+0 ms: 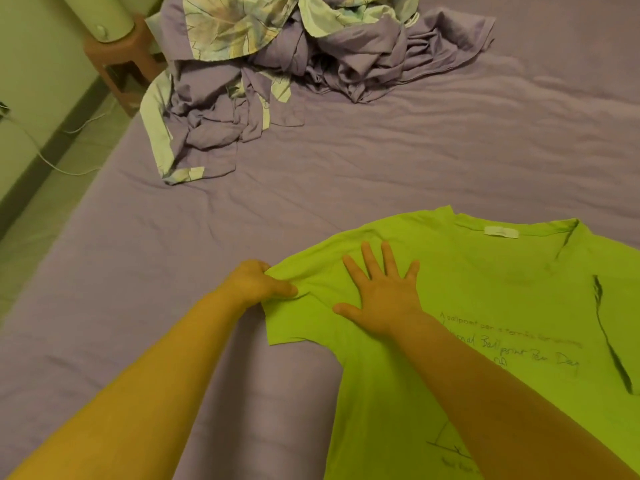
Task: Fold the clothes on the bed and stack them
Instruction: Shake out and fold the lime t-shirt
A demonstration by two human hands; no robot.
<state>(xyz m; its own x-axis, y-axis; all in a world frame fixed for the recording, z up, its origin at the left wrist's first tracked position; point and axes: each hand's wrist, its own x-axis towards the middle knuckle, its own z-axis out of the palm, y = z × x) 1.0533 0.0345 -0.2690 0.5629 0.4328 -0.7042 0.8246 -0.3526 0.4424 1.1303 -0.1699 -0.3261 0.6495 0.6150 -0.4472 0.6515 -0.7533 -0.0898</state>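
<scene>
Green T-shirt (467,341) lies flat; right hand (384,292) presses it, fingers spread; left hand (258,282) pinches its sleeve.

- T-shirt (433,341): bright lime green, dark handwritten-style lettering and thin line drawings on the front, small white neck label (501,232).
- Bed sheet (381,161): plain dull lilac.
- Crumpled bedding heap (277,64): same lilac, with a pale cream side printed in large leaf shapes, soft yellow, pink and blue.
- Stool (119,60) beside bed: reddish brown.
- Cable (52,161) on floor: white.
</scene>
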